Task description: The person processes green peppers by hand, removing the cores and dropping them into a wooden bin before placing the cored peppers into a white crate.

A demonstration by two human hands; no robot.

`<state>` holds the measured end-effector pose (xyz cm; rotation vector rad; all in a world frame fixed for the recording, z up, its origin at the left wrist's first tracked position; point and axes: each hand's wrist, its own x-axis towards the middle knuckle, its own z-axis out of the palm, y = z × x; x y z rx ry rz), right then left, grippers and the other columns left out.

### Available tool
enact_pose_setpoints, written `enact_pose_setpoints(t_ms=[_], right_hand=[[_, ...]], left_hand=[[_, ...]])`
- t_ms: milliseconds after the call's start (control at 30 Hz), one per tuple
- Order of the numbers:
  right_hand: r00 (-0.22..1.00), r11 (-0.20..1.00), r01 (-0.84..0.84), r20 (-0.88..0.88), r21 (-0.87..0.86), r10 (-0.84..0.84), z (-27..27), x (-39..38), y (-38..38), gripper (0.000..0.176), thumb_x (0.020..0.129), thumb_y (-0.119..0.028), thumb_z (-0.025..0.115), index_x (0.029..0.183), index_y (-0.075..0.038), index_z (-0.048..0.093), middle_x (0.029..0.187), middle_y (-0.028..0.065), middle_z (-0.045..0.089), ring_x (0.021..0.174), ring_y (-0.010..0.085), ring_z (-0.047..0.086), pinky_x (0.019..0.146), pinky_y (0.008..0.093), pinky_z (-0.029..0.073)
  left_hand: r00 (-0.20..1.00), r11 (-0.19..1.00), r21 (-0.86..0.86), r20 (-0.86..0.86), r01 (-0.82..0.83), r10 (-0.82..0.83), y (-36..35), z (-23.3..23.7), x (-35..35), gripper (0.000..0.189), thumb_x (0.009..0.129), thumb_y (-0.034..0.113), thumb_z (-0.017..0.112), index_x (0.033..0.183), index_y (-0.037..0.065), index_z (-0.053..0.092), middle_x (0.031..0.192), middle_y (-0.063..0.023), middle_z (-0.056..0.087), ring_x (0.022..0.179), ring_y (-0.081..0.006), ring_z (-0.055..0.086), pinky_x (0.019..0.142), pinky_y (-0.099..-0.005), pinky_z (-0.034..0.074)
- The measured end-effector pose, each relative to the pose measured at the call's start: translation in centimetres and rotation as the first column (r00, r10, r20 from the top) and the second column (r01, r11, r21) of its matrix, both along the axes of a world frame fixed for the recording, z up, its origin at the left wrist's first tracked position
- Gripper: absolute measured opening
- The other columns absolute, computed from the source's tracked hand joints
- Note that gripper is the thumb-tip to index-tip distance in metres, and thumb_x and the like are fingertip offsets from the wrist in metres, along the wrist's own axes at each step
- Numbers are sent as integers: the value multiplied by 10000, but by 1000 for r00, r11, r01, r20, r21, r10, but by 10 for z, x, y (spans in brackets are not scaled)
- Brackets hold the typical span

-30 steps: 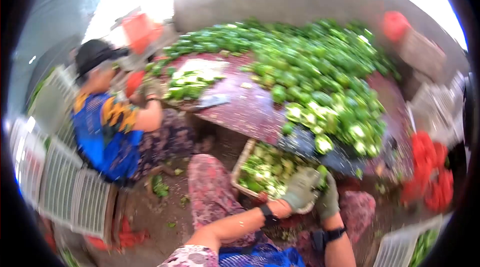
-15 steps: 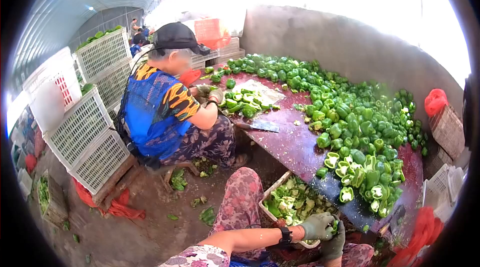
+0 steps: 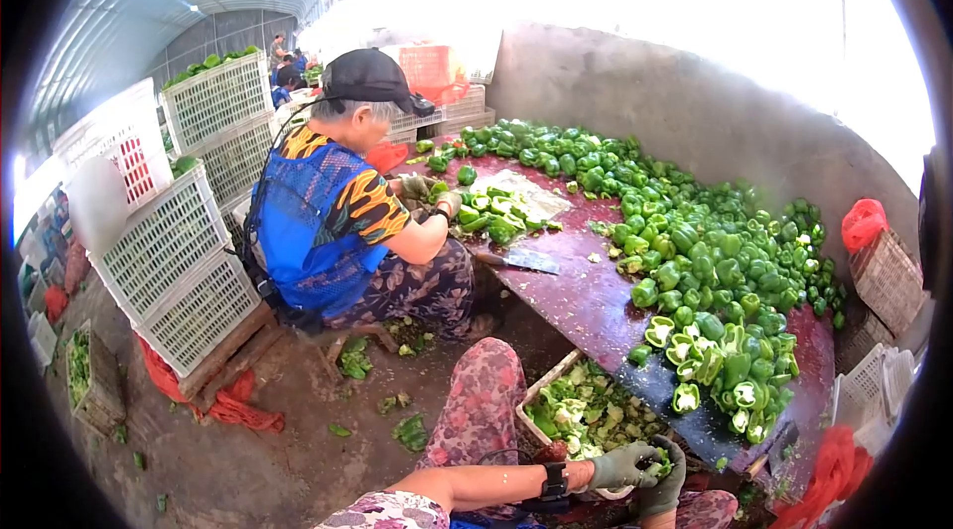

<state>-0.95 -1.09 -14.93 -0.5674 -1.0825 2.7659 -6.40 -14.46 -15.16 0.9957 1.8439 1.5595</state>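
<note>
My left hand, in a grey-green glove with a dark watch band at the wrist, meets my right hand, gloved too, low in the view. Between them is a green pepper, mostly covered by the fingers, which are closed about it. Just beyond and partly beneath my hands stands a white crate holding pale cores and green scraps. Right of the crate, cut peppers with pale insides lie along the near edge of the dark red table.
Whole green peppers are heaped against the grey back wall. A cleaver lies on the table near a co-worker in a blue vest, who handles peppers. White crates are stacked at left; a red net bag hangs at lower right.
My hands stay together around the pepper, with the fingers slightly shifted and more pale green showing between them. The whole view has shifted a little; the co-worker's head has turned slightly.
</note>
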Motion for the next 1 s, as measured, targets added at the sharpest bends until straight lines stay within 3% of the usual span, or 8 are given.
enact_pose_setpoints(t_ms=[67,267,300,600,667,800,867,1000], right_hand=[[999,998,-22,-23,65,23,-7,2,3,275,927,-202,479,1088,-17,603,995,93,635,932,220,608,845,355,512],[995,962,-18,-91,273,44,-9,12,-10,263,906,-43,463,1148,-2,558,1074,96,617,966,192,599,857,320,504],[996,938,47,-86,343,-19,-7,10,-16,315,930,-243,449,1072,-10,608,983,107,633,901,231,616,811,362,515],[995,1000,4,101,18,-6,-18,5,-7,231,924,-237,507,1040,-81,633,940,29,624,856,165,601,764,288,489],[997,916,74,-24,394,-71,2,9,-14,237,934,-214,475,1037,-68,632,966,28,620,884,143,587,803,270,473],[993,903,75,-112,424,-30,-1,8,-12,262,942,-200,435,1044,-52,625,1013,45,618,942,141,578,877,277,453],[971,470,144,-217,871,104,-17,6,-3,320,773,-29,558,1089,-1,599,1061,119,624,1003,230,599,924,318,461],[980,586,104,-183,803,77,-28,0,-3,384,733,20,571,1116,-10,595,1101,123,626,1055,223,592,950,318,457]], left_hand=[[976,994,-3,189,108,-106,-2,9,-6,546,757,332,750,1200,66,574,1095,-136,595,1030,-262,572,880,-348,452],[990,970,-225,-82,91,-112,-6,19,-12,584,740,441,737,1150,54,584,1062,-138,643,985,-271,620,839,-364,477],[988,974,-225,-135,38,-69,-6,18,-9,584,745,452,728,1154,61,585,1073,-140,644,999,-284,620,843,-368,479],[913,986,-166,-405,-30,-40,-9,20,-4,405,768,383,732,961,51,605,946,-159,611,884,-315,598,745,-401,485],[969,991,-133,-241,26,-58,-10,9,-4,459,757,331,767,1056,25,602,1010,-170,597,948,-314,592,805,-386,487],[972,986,-163,-229,18,-55,-12,17,-3,595,744,337,789,1175,-16,580,1067,-184,585,1021,-297,586,885,-357,476],[987,955,-296,-145,19,-65,-11,20,-5,555,741,356,787,1112,-16,606,1008,-176,610,943,-287,607,826,-364,489],[971,968,-212,-221,-137,89,-7,24,1,517,747,384,775,1030,-19,619,946,-157,618,835,-275,603,751,-367,489]])
